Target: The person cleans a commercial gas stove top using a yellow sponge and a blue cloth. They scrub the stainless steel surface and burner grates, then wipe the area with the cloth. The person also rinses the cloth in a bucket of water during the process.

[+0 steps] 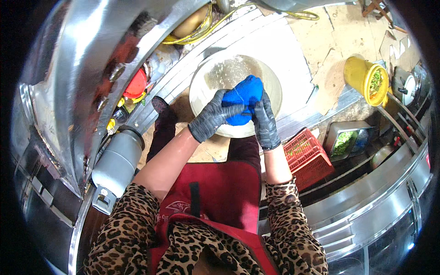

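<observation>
Both my hands wear dark grey gloves and meet over a round whitish basin (pixel 202 90) in front of my knees. A bundled blue cloth (pixel 243 98) is held between them. My left hand (pixel 213 115) grips the cloth's left side, its thumb lying across the front. On the right side, my right hand (pixel 266 122) closes around the cloth's edge. Cloudy liquid with bubbles or specks (pixel 233 70) shows in the basin beyond the cloth. The near part of the basin is partly hidden by the cloth and hands.
A grey gas cylinder (pixel 118 165) stands at my left. To my right are a red plastic crate (pixel 309 161), a metal pan of chopped greens (pixel 346 141) and a yellow bucket (pixel 357 74) holding vegetable pieces. A yellow hose (pixel 202 36) runs along the far left. Steel counters flank both sides.
</observation>
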Available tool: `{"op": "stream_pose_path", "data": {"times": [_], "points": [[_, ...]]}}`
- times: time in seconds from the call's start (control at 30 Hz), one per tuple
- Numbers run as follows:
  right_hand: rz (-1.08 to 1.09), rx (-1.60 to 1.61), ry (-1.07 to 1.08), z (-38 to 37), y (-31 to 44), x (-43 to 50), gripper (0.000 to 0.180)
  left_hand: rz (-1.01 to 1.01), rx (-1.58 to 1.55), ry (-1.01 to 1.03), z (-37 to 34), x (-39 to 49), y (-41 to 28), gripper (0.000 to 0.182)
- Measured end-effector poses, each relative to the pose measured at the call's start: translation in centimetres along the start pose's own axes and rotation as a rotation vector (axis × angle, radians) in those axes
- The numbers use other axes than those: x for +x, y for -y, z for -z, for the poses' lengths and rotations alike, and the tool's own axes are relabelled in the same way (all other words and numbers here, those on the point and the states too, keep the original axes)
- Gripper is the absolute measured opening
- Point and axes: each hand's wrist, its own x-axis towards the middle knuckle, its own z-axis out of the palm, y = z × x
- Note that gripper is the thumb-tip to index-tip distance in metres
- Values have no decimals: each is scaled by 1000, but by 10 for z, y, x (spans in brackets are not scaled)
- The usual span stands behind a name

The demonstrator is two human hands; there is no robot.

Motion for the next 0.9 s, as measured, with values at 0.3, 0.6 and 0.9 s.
{"op": "stream_pose_path", "data": {"times": [0.3, 0.6, 0.9], "points": [[-48, -715, 80, -64, 135, -95, 34, 13, -89, 64, -74, -124, -138, 45], [145, -418, 242, -183, 176, -204, 38, -441, -28, 73, -76, -296, -244, 46], [804, -1006, 319, -417, 182, -228, 21, -737, -29, -68, 44, -410, -347, 39]]}}
